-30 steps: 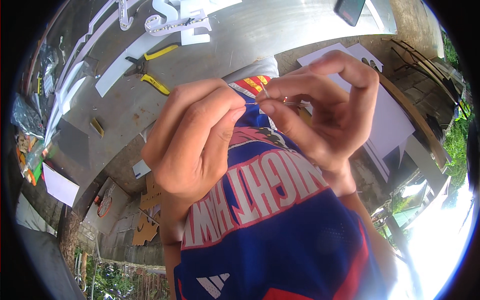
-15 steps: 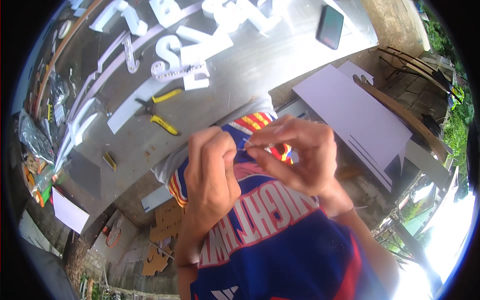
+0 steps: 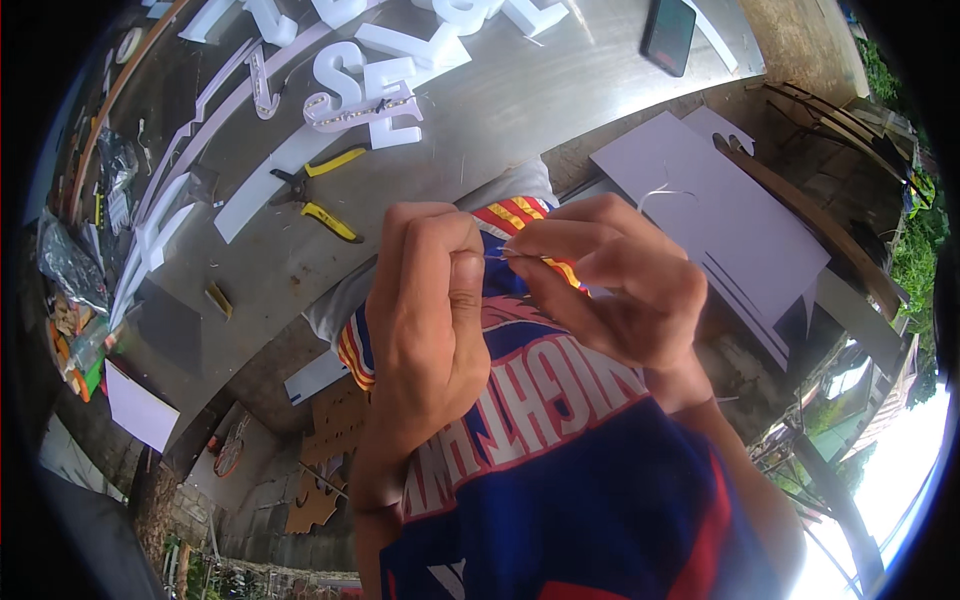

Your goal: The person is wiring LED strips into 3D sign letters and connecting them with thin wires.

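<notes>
Left hand point(image 3: 430, 300) is curled into a fist, right hand point(image 3: 615, 285) pinched at the fingertips; a thin wire point(image 3: 497, 257) is held between them, in front of the blue shirt point(image 3: 560, 470). Versus a second ago, both hands are seen lower and smaller in view. More of the metal table point(image 3: 520, 110) is exposed, with yellow-handled pliers point(image 3: 315, 190) and white letters point(image 3: 365, 85) beyond.

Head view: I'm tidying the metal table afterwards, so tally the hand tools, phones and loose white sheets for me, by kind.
Yellow-handled pliers: 1
Dark phone: 1
Large white sheet: 1
Small white sheet: 1
Total: 4
</notes>
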A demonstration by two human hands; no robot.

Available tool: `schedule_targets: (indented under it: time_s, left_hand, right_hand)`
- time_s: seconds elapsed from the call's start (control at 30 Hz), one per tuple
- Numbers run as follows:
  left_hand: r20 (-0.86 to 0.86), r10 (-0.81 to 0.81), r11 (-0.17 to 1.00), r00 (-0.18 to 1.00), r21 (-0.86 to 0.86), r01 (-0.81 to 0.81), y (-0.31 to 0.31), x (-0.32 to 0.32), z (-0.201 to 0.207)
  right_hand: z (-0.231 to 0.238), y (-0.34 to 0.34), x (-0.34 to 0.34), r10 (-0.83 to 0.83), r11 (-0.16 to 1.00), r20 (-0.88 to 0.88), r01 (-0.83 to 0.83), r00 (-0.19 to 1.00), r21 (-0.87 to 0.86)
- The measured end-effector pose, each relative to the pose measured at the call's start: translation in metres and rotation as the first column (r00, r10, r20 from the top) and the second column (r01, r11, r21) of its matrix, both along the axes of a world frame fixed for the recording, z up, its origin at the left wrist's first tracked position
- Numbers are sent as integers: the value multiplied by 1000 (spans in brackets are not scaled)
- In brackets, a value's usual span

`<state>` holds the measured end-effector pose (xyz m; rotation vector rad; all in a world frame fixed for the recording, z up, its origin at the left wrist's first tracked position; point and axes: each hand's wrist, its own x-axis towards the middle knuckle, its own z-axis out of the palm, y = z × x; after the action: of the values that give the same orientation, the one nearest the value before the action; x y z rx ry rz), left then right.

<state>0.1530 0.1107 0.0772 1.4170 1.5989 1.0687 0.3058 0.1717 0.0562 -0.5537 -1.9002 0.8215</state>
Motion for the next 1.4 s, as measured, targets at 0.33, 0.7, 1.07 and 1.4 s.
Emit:
schedule_targets:
  time_s: [0.33, 0.7, 1.07, 1.4]
  left_hand:
    - [65, 59, 997, 996, 43, -62, -2, 2, -3]
    - [101, 250, 968, 963, 8, -252, 16, -34, -38]
    - [-183, 132, 991, 974, 39, -127, 81, -71, -114]
    - [-279, -199, 979, 940, -5, 205, 113, -65, -123]
  right_hand:
    - [-7, -1, 1, 19, 999, -52, -18, 998, 27]
    - [-52, 22, -6, -244, 727, 116, 261, 963, -635]
    - [-89, 81, -35, -193, 650, 283, 338, 940, -680]
    - [-103, 86, -29, -152, 632, 343, 358, 927, -687]
